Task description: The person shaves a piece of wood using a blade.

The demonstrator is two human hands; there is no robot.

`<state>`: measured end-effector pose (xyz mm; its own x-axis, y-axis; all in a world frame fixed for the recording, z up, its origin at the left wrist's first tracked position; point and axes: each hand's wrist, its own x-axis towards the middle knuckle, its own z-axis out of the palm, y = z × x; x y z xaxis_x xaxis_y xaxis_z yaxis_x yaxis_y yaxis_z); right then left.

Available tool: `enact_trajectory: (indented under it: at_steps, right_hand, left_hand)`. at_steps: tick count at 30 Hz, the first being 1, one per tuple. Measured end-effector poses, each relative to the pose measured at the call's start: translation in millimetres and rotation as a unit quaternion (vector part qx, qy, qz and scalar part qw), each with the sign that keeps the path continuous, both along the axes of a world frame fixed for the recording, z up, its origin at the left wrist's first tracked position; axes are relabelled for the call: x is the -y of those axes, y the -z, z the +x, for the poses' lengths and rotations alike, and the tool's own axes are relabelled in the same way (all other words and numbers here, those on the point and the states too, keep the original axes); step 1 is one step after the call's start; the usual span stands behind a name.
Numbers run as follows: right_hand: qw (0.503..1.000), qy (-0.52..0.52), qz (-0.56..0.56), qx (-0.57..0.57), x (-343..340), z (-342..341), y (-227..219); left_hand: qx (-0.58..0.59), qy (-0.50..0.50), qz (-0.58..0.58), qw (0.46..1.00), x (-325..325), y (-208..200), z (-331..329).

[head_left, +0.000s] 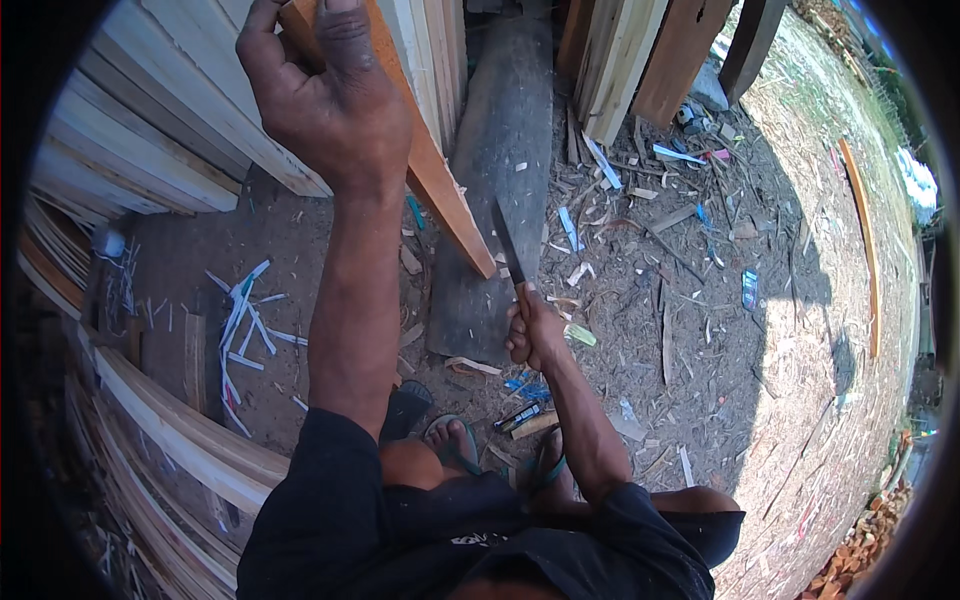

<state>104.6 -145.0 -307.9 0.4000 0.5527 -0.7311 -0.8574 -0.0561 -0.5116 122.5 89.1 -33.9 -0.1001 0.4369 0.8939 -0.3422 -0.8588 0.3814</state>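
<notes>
Brown plank (pixel 438 198), left grip (pixel 345 115) clasping it, right grip (pixel 537 328) closed around knife (pixel 508 243)

The top edge crops the brown plank (pixel 438 185); the right grip (pixel 537 328) partly hides the knife handle (pixel 522 295).

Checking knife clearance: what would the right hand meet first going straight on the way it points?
Likely the long dark slab, over which the knife points; the brown stick ends just left of that line. Depth is unclear, so the right hand might pass above.
</notes>
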Motion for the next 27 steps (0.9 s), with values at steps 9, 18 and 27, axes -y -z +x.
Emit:
enact_trajectory:
  at_steps: [9,18,27]
  right_hand:
    - [0.819,-0.079,-0.227,0.521,2,-35,7]
    - [0.767,0.064,-0.11,0.628,13,-48,7]
    - [0.997,0.061,-0.056,-0.001,32,-57,3]
  left_hand:
    - [-0.035,-0.005,-0.031,0.999,-1,1,-1]
    - [-0.035,0.055,-0.077,0.995,-8,2,-16]
    - [-0.179,0.541,-0.449,0.688,-45,60,-71]
